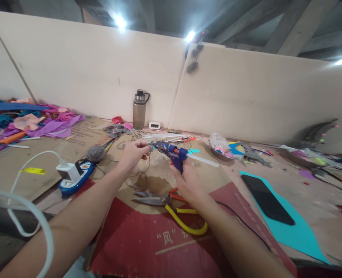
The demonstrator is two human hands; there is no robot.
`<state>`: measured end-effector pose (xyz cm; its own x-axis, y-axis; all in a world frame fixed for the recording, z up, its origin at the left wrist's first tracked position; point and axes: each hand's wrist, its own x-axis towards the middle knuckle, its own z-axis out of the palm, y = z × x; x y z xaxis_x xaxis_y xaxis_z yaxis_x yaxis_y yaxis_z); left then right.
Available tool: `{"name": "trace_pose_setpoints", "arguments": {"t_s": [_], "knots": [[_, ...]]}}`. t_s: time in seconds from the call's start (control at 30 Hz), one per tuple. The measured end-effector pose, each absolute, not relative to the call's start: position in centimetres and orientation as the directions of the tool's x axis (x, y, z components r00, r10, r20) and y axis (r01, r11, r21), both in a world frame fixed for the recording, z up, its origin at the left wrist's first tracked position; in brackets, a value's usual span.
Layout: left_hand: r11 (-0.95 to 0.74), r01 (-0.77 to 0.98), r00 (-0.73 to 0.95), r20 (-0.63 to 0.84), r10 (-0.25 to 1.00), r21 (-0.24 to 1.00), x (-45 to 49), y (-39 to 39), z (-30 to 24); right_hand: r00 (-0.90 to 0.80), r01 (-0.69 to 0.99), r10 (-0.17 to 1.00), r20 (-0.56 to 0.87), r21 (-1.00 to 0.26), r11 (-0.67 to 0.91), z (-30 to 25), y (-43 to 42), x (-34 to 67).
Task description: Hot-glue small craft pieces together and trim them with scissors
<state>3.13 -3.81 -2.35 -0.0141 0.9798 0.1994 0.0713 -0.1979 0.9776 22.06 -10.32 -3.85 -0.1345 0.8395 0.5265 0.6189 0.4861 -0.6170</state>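
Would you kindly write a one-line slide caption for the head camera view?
The right hand holds a blue glue gun, its nozzle near the left hand, above red-printed cardboard.

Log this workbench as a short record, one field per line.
Right hand: grips blue glue gun
Left hand: fingertips at the gun's tip; anything pinched is too small to identify
Front: yellow-handled shears on printed cardboard
Left side: gray yarn ball, blue power strip
Right side: black phone on turquoise sheet
Back: bottle
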Motion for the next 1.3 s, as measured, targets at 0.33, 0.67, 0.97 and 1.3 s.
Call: {"name": "trace_pose_setpoints", "arguments": {"t_s": [0.33,0.67,0.97,1.3], "knots": [[-0.262,0.138,-0.005,0.266,0.964,0.955,3.2,-3.86,-2.4,-0.123,0.615,0.849,0.514,-0.632,0.472,-3.58,-10.36,22.13],[-0.324,0.182,-0.013,0.332,0.943,0.928,3.31,-4.22,-2.15,-0.14,0.625,0.831,0.538,-0.603,0.496,-3.52,-10.35,22.0],[-0.339,0.282,-0.021,0.36,0.933,0.897,3.33,-4.35,-2.14,-0.151,0.677,0.821,0.55,-0.548,0.491,-3.41,-10.44,21.97],[-0.358,0.325,-0.034,0.389,0.921,0.876,3.31,-3.9,-2.51,-0.162,0.685,0.847,0.507,-0.559,0.466,-3.39,-10.58,21.97]]}}
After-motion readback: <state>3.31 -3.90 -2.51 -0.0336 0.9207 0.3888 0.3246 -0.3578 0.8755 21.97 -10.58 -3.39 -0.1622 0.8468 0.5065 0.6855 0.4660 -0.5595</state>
